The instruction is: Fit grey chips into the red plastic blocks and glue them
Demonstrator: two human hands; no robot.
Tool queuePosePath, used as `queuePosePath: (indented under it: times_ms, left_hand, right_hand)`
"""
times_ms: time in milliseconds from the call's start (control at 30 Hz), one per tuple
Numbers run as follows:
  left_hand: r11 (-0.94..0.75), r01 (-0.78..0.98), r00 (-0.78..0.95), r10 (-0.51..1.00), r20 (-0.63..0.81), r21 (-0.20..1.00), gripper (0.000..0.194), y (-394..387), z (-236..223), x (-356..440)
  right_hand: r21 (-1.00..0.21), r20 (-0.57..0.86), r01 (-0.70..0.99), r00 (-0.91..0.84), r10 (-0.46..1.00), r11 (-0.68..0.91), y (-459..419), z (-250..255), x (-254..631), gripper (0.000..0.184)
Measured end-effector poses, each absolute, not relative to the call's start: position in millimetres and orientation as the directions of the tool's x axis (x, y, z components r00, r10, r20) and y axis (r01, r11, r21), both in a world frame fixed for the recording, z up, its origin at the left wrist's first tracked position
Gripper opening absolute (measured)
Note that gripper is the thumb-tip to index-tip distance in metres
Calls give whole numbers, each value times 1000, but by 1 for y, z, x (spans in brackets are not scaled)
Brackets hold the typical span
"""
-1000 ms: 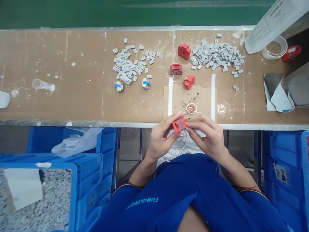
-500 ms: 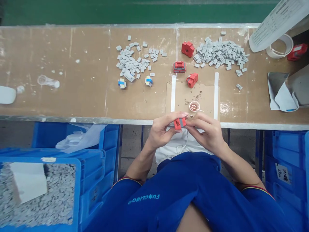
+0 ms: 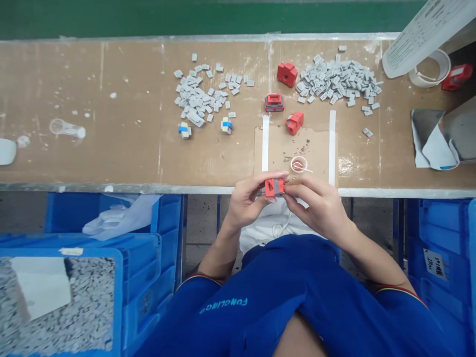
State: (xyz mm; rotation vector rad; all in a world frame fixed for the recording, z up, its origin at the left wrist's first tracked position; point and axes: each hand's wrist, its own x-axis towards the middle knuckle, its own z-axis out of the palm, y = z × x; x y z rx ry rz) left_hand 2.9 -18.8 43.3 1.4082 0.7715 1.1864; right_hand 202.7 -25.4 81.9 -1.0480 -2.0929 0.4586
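Note:
A red plastic toy piece with a grey band (image 3: 274, 187) is held at the table's front edge. My left hand (image 3: 247, 198) grips it between thumb and fingers from the left. My right hand (image 3: 318, 201) is closed, its fingertips pressed to the piece's right end; any small part between them is hidden. Just beyond the fingers stands a small clear cup (image 3: 299, 164) with reddish content and a thin white stick across it. Three similar red pieces lie farther back: one boxy (image 3: 287, 74), one with a grey band (image 3: 274, 102) and one tilted (image 3: 294, 123).
Small grey tiles form a right heap (image 3: 336, 79) and a left heap (image 3: 197, 94). Two blocks with blue bands, one left (image 3: 184, 130) and one right (image 3: 226, 125), sit before the left heap. A tape roll (image 3: 431, 69) lies far right. Blue crates (image 3: 119, 297) flank me below the table.
The red piece has turned slightly in my fingers, now lying more level. My hands stay on it, and the whole view has shifted a little.

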Motion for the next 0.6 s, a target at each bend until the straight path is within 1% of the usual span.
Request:
queuePosePath:
  times_ms: [133,267,367,467,600]
  left_hand:
    - [-190,-151,305,924,229,970,39,-16,42,1]
    - [-180,-94,376,904,202,979,39,-13,39,-2]
    - [-195,-77,399,893,209,978,41,-12,36,-2]
    - [-215,-119,378,893,244,969,43,-11,35,-1]
    - [-212,-173,349,900,261,962,45,-7,41,-3]
  right_hand:
    - [-582,464,546,-386,797,603,-24,75,200,15]
    - [-577,437,568,-393,809,587,-25,69,199,20]
    - [-597,420,573,-373,827,561,-28,69,201,17]
    - [-611,413,567,-367,833,552,-29,76,203,12]
    - [-596,406,560,-407,818,575,-23,91,200,10]
